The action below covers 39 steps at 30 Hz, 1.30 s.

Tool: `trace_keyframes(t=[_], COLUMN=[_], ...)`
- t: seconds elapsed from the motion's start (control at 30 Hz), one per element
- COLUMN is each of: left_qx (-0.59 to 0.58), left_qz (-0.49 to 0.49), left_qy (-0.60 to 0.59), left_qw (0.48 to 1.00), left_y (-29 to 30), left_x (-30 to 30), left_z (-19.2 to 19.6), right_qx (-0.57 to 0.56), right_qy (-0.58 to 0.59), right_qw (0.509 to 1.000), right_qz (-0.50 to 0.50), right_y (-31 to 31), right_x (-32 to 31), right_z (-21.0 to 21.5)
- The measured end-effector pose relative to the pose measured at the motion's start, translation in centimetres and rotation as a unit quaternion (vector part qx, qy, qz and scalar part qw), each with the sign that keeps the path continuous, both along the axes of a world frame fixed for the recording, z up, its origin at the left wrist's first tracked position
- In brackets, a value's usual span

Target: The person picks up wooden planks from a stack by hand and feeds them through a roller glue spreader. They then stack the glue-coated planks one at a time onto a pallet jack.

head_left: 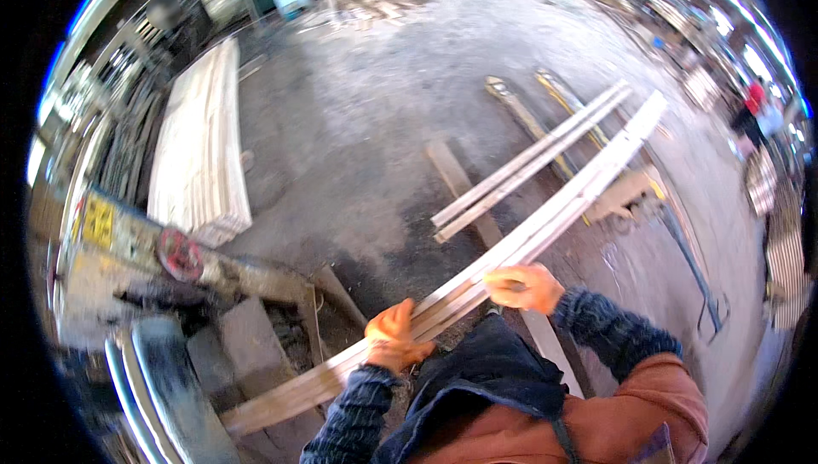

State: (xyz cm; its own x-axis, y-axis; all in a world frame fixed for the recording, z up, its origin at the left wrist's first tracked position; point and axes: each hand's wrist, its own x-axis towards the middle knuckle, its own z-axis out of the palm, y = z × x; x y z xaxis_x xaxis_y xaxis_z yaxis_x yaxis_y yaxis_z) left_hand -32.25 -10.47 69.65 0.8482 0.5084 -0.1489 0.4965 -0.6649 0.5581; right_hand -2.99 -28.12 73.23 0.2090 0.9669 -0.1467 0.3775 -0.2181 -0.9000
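Several long, pale wooden strips (520,247) lie side by side as a bundle, running diagonally from low on the left to the upper right. My left hand (394,336) is wrapped round the bundle near its lower part, fingers over the top. At the near edge of the strips, further up, my right hand (521,287) is curled into a fist; a dark spot shows between its fingers, and what it holds is hidden. Beyond the bundle, two more thin wooden strips (532,161) rest on a wooden crosspiece (460,178).
A yellowed pallet jack (626,200) stands at the right, its handle (694,268) on the near side. Left are a machine with a red handwheel (181,255) and a stack of pale boards (200,140). Scrap wood (366,4) lies far off; a person in red (751,106) is far right.
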Motion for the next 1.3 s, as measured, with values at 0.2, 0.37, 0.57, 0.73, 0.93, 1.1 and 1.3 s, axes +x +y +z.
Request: trace_keyframes(t=[0.2,0.37,0.57,0.73,0.93,1.1,1.3], left_qx=[0.056,0.088,0.188,0.131,0.144,0.127,0.194], left_qz=[-0.028,-0.028,-0.026,-0.019,-0.021,0.036,-0.011], left_qy=[0.041,0.089,-0.049,0.031,0.039,0.076,0.105], left_qw=[0.997,0.992,0.981,0.991,0.989,0.988,0.975], left_y=[-0.2,-0.9,-3.4,-2.2,-0.5,-0.1,1.6], left_x=[-7.5,-8.2,0.9,-1.3,-10.3,-17.4,-23.1], left_z=[0.2,2.8,0.5,-0.3,0.3,0.6,2.4], right_qx=[0.042,0.117,0.094,0.202,0.154,0.117,0.220], right_qy=[-0.513,-0.556,-0.554,-0.475,-0.407,-0.168,0.442], right_qw=[0.840,0.812,0.812,0.842,0.900,0.766,0.645], right_qz=[0.169,0.131,0.161,0.155,0.012,-0.610,-0.583], right_y=[0.0,1.5,4.6,3.7,-1.6,-4.0,-1.1], right_x=[6.1,2.7,-4.7,-6.4,5.8,12.6,12.4], right_z=[-3.2,-6.2,-5.1,-7.5,-3.6,-8.1,-14.8])
